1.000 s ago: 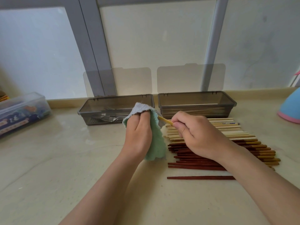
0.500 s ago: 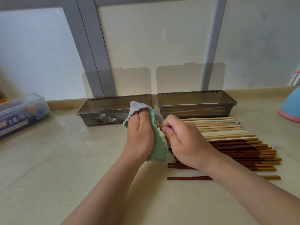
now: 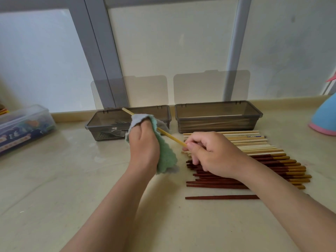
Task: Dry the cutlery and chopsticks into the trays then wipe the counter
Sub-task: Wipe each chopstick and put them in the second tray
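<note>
My left hand [image 3: 143, 146] grips a green-and-grey cloth [image 3: 166, 157] wrapped round a pale bamboo chopstick [image 3: 171, 136]. My right hand [image 3: 212, 153] pinches that chopstick's near end. Its far tip sticks out past the cloth over the left grey tray [image 3: 101, 120], which holds metal forks [image 3: 116, 131]. The right grey tray [image 3: 254, 113] holds several pale chopsticks. A row of pale and dark red chopsticks [image 3: 263, 157] lies on the counter under and beside my right forearm.
A clear plastic box [image 3: 23, 124] with coloured contents stands at the far left. A blue-and-pink object [image 3: 325, 119] sits at the right edge. Both tray lids lean against the window behind. The beige counter [image 3: 54, 179] stretches in front.
The chopstick has slid through the cloth to the left, its tip now poking out beyond my left hand. My right hand stayed close to the cloth, holding the near end.
</note>
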The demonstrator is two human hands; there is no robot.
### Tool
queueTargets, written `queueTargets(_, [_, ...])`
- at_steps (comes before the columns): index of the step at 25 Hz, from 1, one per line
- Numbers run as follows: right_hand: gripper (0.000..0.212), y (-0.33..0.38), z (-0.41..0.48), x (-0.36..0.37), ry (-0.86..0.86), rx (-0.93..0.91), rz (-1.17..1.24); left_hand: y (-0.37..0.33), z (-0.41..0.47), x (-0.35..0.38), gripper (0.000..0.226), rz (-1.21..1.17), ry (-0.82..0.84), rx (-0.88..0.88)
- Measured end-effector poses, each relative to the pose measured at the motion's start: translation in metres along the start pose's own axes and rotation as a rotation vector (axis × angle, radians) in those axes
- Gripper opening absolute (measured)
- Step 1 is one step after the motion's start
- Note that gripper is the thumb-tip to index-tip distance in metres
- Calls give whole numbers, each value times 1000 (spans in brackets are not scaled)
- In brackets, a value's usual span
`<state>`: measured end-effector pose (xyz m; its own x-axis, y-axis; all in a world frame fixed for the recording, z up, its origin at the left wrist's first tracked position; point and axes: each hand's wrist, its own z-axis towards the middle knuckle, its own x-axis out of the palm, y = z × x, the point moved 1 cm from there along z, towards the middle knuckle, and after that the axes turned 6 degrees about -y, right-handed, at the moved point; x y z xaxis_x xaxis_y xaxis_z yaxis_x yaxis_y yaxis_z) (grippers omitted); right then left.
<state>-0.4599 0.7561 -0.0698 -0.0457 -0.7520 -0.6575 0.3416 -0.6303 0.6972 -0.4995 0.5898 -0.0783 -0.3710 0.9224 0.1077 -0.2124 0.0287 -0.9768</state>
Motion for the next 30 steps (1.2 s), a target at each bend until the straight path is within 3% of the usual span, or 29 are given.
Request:
queueTargets(2, [33,-1,-1,-1,15,-21,-25,-1,-1,-1,43,27,-16,3])
queueTargets(7, [27,3,-1,10,-92,-53,32,0,-34,15,42,157,258,106])
queueTargets(13, [21,-1,-4,-5,114,105,85,-7,-21,7,43,64,188,83])
queueTargets(19, [24,-5,-5,3,103,126,209,1,-27,12,41,216,405,144])
queueTargets(22, [29,-7,1,-7,-13,135,324,-2,-21,7,40,220,478,120])
queueTargets(25, [23,-11,6,-9,-180,211,520,-5,-27,4,35,333,715,120])
queueTargets(27, [24,-14,7,-5,-148,252,573,-6,-31,5,40,386,844,109])
queueTargets(30, [23,-17,9,-5,-166,328,666,-5,-31,7,46,406,877,105])
